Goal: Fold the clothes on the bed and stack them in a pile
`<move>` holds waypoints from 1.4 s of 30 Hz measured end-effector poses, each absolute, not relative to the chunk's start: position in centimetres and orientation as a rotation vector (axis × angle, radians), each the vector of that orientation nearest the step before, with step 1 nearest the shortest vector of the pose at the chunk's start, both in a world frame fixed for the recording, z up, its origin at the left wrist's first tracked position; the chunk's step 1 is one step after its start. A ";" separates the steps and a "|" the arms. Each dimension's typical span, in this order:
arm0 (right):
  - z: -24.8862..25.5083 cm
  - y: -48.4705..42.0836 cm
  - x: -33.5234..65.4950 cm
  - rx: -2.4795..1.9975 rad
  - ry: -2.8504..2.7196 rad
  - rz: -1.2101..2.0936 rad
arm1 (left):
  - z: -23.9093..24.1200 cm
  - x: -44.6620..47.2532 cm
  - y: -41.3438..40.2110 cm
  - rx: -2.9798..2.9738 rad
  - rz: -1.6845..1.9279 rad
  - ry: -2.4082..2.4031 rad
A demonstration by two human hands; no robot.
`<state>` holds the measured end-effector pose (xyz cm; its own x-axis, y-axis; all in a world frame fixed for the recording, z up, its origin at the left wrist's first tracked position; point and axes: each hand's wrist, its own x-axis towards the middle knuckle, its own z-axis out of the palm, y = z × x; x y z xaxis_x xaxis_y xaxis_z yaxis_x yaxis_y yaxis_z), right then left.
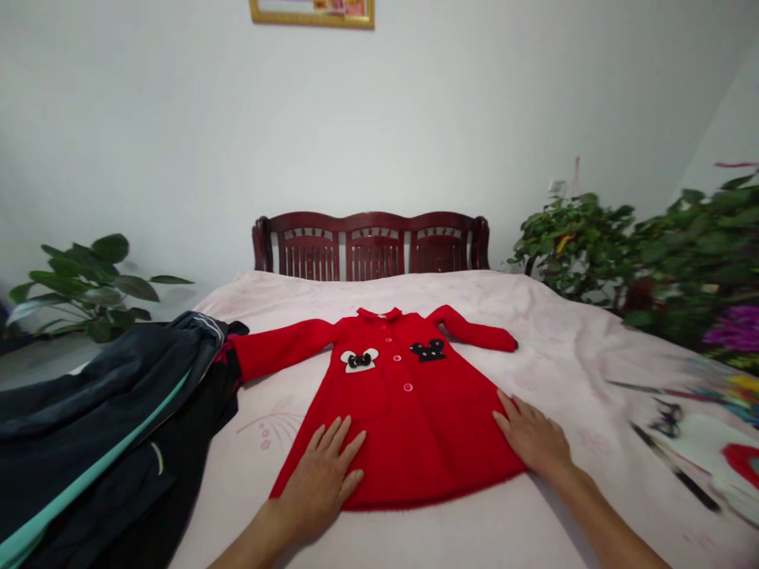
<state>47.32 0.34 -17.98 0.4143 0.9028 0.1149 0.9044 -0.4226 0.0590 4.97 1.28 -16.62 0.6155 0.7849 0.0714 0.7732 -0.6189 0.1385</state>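
A small red coat (409, 411) lies spread face up on the bed (557, 348), sleeves out to both sides, with pink buttons and two mouse-shaped patches on the chest. My left hand (325, 478) lies flat on the coat's lower left hem, fingers stretched out. My right hand (532, 436) rests flat on the coat's right edge, fingers together and extended. Neither hand holds anything.
A pile of dark clothes (100, 427) with a teal stripe lies on the bed's left side, touching the coat's left sleeve. A dark wooden headboard (371, 245) stands at the back. Potted plants stand at the left (88, 288) and right (652, 261). The sheet's right corner carries a colourful print (705, 427).
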 end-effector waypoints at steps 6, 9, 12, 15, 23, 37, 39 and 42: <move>-18.9 -1.7 46.6 -2.646 -1.524 -0.340 | -15.8 5.5 -0.2 2.675 0.169 1.433; -18.8 -2.3 46.1 -2.642 -1.409 -0.360 | -16.0 6.0 -0.9 2.648 0.209 1.502; -17.9 -2.2 44.4 -2.553 -1.424 -0.357 | -16.3 6.7 -1.4 2.594 0.244 1.555; -16.7 -1.2 40.5 -2.230 -1.675 -0.248 | -16.1 7.8 -1.6 2.508 0.276 1.573; -15.6 -0.8 30.0 -1.593 -2.195 0.013 | -15.7 10.9 -1.6 2.340 0.541 1.569; -13.8 5.2 28.2 -2.023 -2.058 -0.050 | -19.3 10.8 -1.4 2.576 0.561 1.650; -14.0 6.1 28.0 -2.046 -2.082 -0.065 | -19.6 10.7 -1.1 2.600 0.493 1.635; -13.9 6.8 27.8 -2.052 -2.144 -0.090 | -19.8 10.6 -0.9 2.615 0.464 1.613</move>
<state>27.76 6.82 -13.90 -0.0368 0.9856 0.1651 0.9959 0.0498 -0.0752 10.65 -0.93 -19.80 0.4164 0.8787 0.2334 0.8684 -0.4604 0.1841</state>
